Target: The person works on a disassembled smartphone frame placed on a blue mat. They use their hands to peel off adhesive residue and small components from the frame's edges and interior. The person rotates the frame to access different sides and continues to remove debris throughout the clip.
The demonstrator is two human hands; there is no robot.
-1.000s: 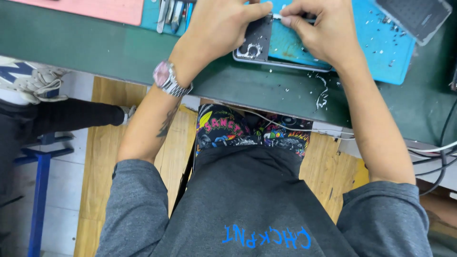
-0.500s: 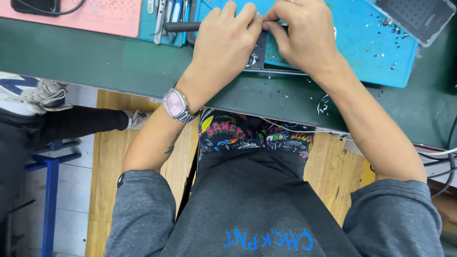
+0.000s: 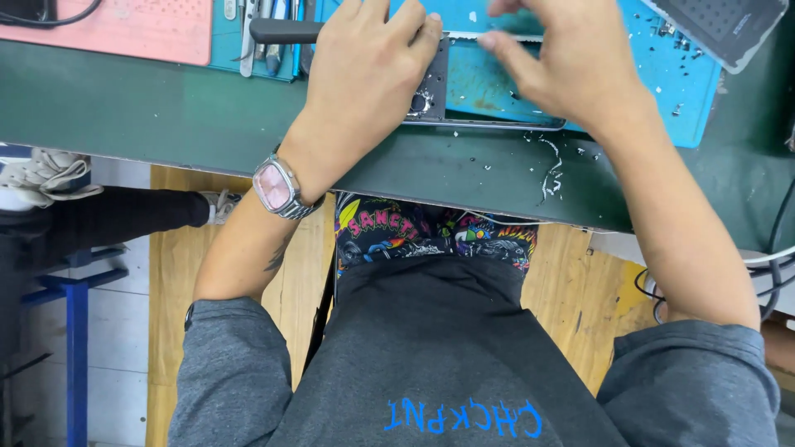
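A dark phone body (image 3: 464,91) lies flat on a blue work mat (image 3: 654,91) at the near edge of the green bench (image 3: 166,116). My left hand (image 3: 364,74) presses down on its left end, fingers over the part with a round camera ring. My right hand (image 3: 571,58) is above the phone's right half, with fingertips pinched at its far edge. Whether a thin tool sits between those fingers is hidden. A silver wristwatch (image 3: 277,186) is on my left wrist.
A black-handled tool (image 3: 286,31) and several small hand tools (image 3: 257,21) lie beside a pink mat (image 3: 124,29) at the back left. A dark perforated pad (image 3: 729,29) sits at the back right. Cables (image 3: 774,265) hang right. Another person's leg (image 3: 99,215) and a shoe (image 3: 45,178) are at left.
The view has dipped and shifted slightly. My left hand slid to the phone's left end and my right hand lifted toward the far edge, uncovering the middle of the phone.
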